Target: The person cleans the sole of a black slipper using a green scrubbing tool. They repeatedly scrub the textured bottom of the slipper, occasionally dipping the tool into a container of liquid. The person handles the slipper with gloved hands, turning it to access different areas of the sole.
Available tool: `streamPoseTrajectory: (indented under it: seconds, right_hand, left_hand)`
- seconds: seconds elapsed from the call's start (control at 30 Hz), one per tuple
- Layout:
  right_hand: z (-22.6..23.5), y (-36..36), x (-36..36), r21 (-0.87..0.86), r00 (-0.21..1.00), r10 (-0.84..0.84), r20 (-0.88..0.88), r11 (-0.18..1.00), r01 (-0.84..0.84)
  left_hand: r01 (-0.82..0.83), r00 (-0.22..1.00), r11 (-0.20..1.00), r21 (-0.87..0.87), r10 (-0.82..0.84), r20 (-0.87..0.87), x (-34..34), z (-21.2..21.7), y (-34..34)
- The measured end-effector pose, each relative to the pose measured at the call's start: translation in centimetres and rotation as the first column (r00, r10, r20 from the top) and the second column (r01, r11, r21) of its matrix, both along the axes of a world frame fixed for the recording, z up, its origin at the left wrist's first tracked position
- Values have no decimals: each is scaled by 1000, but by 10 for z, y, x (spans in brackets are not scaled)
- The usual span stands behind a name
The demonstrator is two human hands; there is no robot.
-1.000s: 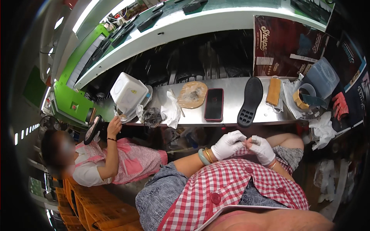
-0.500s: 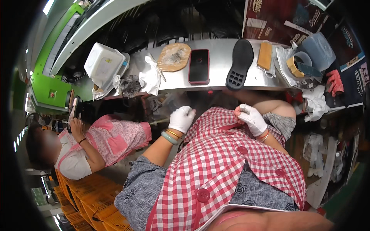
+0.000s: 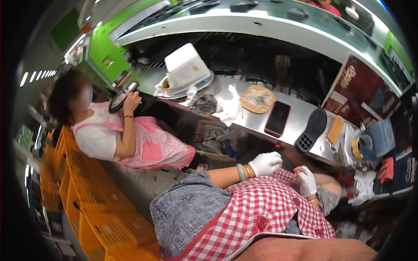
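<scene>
The black shoe sole (image 3: pixel 311 130) lies untouched on the desk (image 3: pixel 252 124), at twelve o'clock from the right hand (image 3: pixel 307 180); no finished step shows. Both that and the left hand (image 3: pixel 266 164) have curled fingers; whether either pinches anything cannot be told.

Dark, bowed edges — soft blur

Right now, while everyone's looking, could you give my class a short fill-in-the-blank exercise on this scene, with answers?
1. The gloves on the left hand and right hand are coloured ____.
2. Between the tan oval pad and the black shoe sole lies a ____.
3. The checked garment is white and ____.
4. The co-worker's apron is coloured ____.

Answers: white; phone; red; pink.
</scene>
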State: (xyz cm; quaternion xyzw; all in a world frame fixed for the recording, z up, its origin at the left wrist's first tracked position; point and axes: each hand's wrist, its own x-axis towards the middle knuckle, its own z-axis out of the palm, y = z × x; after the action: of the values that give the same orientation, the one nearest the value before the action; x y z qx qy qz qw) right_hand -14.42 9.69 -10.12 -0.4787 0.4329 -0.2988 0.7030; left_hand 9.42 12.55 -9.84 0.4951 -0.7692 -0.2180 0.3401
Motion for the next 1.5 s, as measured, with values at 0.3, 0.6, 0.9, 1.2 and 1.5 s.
streamPoseTrajectory:
  seconds: [0.3, 0.6, 0.9, 1.2, 1.5]
  right_hand:
    - [15, -1, -6, -72, 997, -52, 55, 996, 56]
    - [48, 4, -75, -35, 906, -423, -20, 906, 423]
    - [92, 27, -167, -198, 470, -875, 121, 442, 875]
    - [79, 18, -184, -106, 325, -854, 406, 309, 945]
    - [47, 14, -191, -29, 394, -814, 426, 423, 906]
  left_hand:
    - [9, 969, 989, -150, -46, -244, -30, 52, -22]
    - [-136, 990, 971, -197, 128, -50, -57, 60, -73]
    - [-65, 993, 993, -95, 74, 89, -76, 60, -82]
    - [-139, 989, 980, -141, 132, -61, -36, 66, -66]
    - [-254, 963, 957, -137, 237, -125, -8, 47, -34]
